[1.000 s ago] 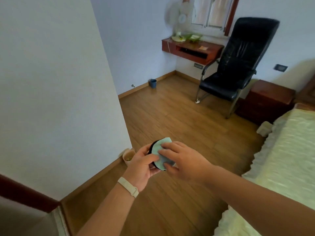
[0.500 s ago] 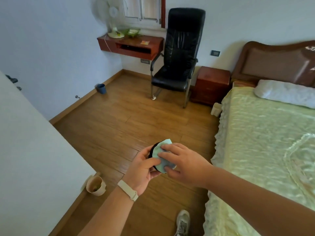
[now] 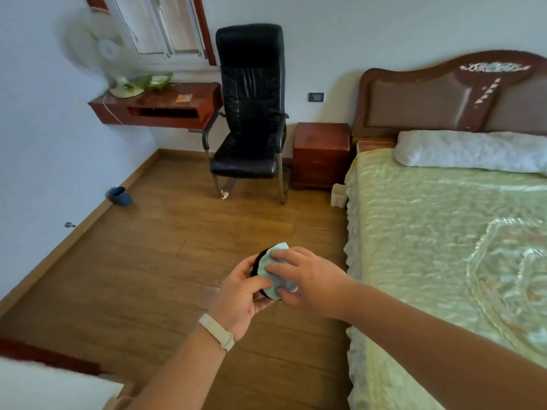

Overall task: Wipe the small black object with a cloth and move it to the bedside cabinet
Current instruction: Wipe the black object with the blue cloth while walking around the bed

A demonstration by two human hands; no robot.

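Observation:
My left hand (image 3: 239,297) grips a small round black object (image 3: 258,261) in front of me over the wooden floor; only its dark edge shows. My right hand (image 3: 307,279) presses a pale green cloth (image 3: 273,263) flat against the object's face, and the cloth covers most of it. The reddish-brown bedside cabinet (image 3: 321,153) stands at the far wall, between the black chair and the bed's headboard, well beyond both hands.
A black office chair (image 3: 251,113) stands left of the cabinet. The bed (image 3: 444,232) with a green cover fills the right side. A wall shelf (image 3: 157,108) with a fan is at the far left. A blue cup (image 3: 120,196) and a small bin (image 3: 339,195) sit on the floor.
The view has swung right: the white wall on the left has left the frame and the bed, headboard and cabinet have come into view. Both hands keep the same hold on object and cloth.

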